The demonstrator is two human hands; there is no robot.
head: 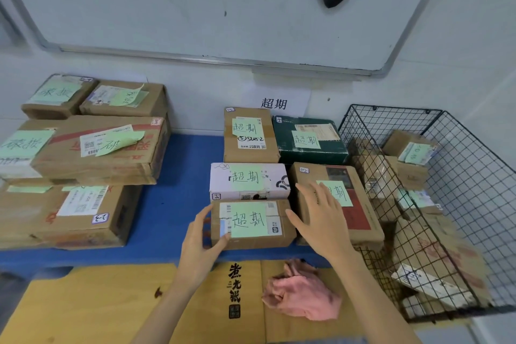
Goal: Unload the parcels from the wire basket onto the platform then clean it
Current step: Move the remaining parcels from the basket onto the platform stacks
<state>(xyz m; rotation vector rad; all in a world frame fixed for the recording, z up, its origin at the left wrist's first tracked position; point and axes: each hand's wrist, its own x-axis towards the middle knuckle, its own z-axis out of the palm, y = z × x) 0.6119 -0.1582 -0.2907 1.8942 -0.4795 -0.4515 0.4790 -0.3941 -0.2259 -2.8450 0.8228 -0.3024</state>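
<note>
A small brown parcel (252, 225) with a green note lies at the front edge of the blue platform (178, 193). My left hand (203, 237) touches its left end, thumb on its top front corner. My right hand (321, 218) hovers open just right of it, fingers spread over a larger brown-and-red parcel (360, 204). Behind lie a white parcel (248, 180), a brown one (250, 134) and a dark green one (310, 138). The black wire basket (474, 176) at the right holds several brown parcels (410, 159).
Stacked brown boxes (92, 148) fill the platform's left side. A crumpled pink cloth (301, 293) lies on flattened yellow cardboard (111, 304) in front of the platform. A whiteboard (223, 8) hangs on the wall behind, with a paper sign (275, 103) below it.
</note>
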